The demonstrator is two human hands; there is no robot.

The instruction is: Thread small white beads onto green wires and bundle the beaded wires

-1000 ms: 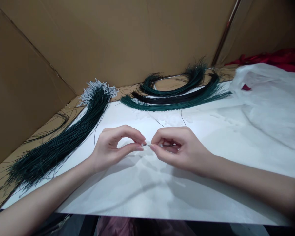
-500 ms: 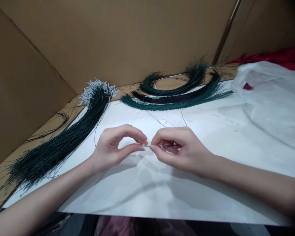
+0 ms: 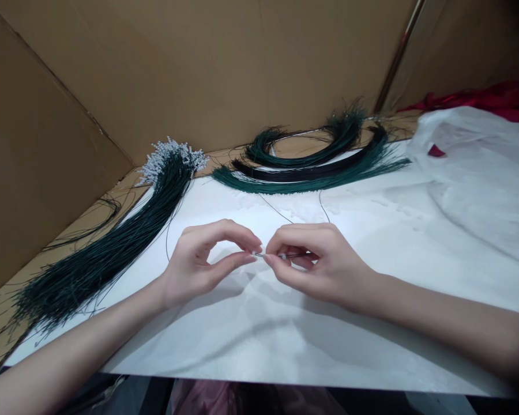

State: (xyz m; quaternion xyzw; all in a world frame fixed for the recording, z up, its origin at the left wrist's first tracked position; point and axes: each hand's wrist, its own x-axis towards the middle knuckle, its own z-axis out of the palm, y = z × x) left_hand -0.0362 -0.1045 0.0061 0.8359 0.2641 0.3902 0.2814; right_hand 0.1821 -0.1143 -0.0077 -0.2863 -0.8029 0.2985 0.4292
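Both arms reach in over the white table top (image 3: 251, 351), one from the bottom left corner and one from the right edge, and the two hands meet near the middle with their fingertips almost touching. The left hand (image 3: 194, 259) is bent round like a letter C, and its thumb and a finger pinch one end of a thin dark wire (image 3: 300, 255). The right hand (image 3: 318, 259) is curled up more, and it pinches the same wire between its thumb and finger. So the wire lies flat across, from hand to hand, with a little white bead (image 3: 284, 256) showing by the right fingers. Those curled fingers hide some of the wire, so I cannot see all of it. I cannot tell if the hands touch the table. Off to the left lies a big, long bunch of dark green wires (image 3: 112, 248) with white beady tips (image 3: 166, 161) at the far end. Behind the hands, a green and black pile of curved wires (image 3: 294, 176) bends like a smile. Two loose thin strands (image 3: 277, 209) poke out near the right hand. On the right is a crumpled white plastic bag (image 3: 480, 178), with red cloth (image 3: 493, 99) behind it. Tall brown cardboard walls (image 3: 225, 69) stand at the back and left.
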